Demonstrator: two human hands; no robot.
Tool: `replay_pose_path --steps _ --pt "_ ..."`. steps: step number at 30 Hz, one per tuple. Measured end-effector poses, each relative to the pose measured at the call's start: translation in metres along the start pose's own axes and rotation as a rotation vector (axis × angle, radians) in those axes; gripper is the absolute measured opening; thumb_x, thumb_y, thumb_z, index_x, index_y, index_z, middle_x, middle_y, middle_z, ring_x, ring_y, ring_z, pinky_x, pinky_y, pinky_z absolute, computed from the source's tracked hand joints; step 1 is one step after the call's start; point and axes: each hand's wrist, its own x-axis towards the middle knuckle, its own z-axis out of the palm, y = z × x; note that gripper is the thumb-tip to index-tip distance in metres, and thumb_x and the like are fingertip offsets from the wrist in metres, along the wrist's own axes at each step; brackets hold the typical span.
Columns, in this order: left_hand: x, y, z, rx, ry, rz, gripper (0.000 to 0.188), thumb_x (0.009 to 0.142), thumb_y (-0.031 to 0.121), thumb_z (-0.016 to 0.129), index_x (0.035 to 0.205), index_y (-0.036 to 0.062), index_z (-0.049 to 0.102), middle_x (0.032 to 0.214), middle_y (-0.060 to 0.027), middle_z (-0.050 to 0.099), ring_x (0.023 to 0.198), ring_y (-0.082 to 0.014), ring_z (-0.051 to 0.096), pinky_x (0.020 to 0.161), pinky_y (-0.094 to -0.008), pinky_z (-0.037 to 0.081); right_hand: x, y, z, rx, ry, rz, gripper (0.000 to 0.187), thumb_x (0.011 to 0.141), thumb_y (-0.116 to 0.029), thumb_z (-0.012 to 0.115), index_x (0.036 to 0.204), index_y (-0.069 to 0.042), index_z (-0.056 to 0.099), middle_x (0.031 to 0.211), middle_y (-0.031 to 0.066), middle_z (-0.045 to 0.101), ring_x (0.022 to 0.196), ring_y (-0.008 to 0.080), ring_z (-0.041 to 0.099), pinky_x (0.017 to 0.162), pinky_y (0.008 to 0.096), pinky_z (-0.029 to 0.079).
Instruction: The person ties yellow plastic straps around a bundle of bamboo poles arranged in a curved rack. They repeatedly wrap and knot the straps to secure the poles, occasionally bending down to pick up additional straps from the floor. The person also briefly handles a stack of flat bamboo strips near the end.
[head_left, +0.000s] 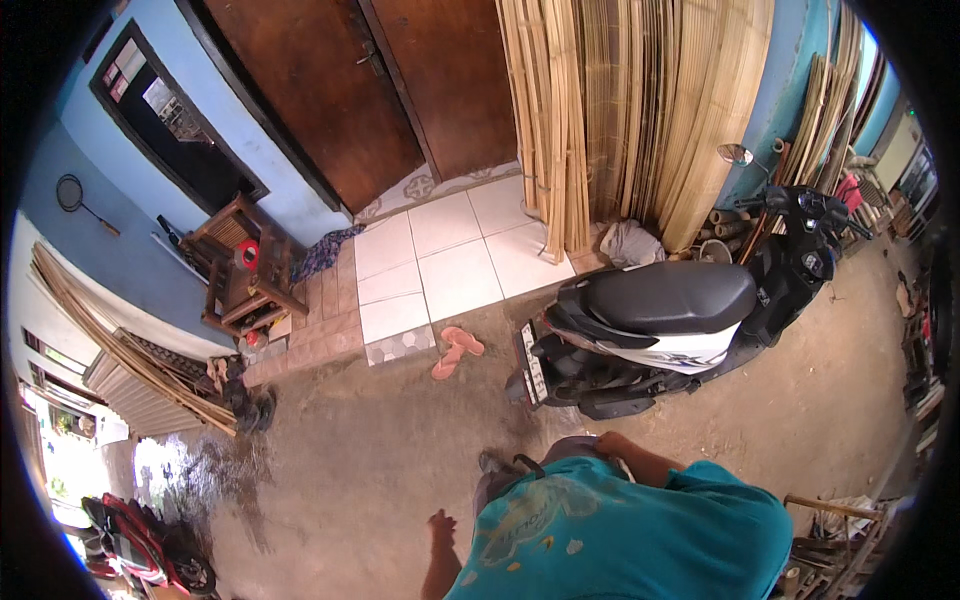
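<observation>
My left hand (441,523) hangs beside my body over the concrete floor, its fingers loosely apart with nothing seen in them. My right hand (612,446) is at the hip of my grey trousers (572,450), below the hem of my teal shirt. Its fingers are partly hidden against the cloth, so what they hold, if anything, does not show. Ahead and to the right stands a black and white motorbike (660,320), apart from both hands. A pair of pink sandals (458,350) lies on the floor ahead of me.
Long bamboo strips (690,110) lean on the wall beside a brown double door (400,90). White tiles (455,265) form a step. A wooden chair (255,275) stands at the left. A red motorbike (140,545) is near left. Wood pieces (830,540) lie at the right.
</observation>
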Motion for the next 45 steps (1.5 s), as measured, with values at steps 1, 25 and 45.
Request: replay_pose_path --steps 1,25,45 --pt "0.015 0.025 -0.022 0.080 -0.011 0.001 0.032 0.090 0.034 0.053 0.102 0.0043 0.055 0.068 -0.0070 0.060 0.058 -0.0196 0.060 0.049 -0.0363 0.043 0.009 -0.020 0.011 -0.019 0.088 -0.041 0.048 0.087 -0.048 0.049 0.090 -0.006 0.071 0.088 0.0160 0.069 0.078 0.0325 0.067 0.076 0.0416 0.053" --pt "0.225 0.511 0.111 0.675 -0.250 0.247 0.033 0.087 0.040 0.057 0.086 0.0075 0.064 0.071 -0.0067 0.063 0.062 -0.0174 0.060 0.055 -0.0367 0.046 0.217 -0.318 -0.224 0.582 0.254 -0.252 0.047 0.092 -0.046 0.049 0.107 -0.004 0.066 0.096 0.0181 0.067 0.091 0.0282 0.064 0.082 0.0389 0.048" --pt "0.157 0.855 0.615 0.769 -0.597 0.770 0.066 0.085 0.049 0.065 0.127 0.0023 0.045 0.101 -0.0114 0.059 0.087 -0.0186 0.056 0.081 -0.0307 0.046 0.314 -0.315 -0.608 1.208 0.833 0.086 0.071 0.087 -0.053 0.057 0.131 0.001 0.049 0.114 0.0271 0.061 0.105 0.0325 0.062 0.090 0.0374 0.047"
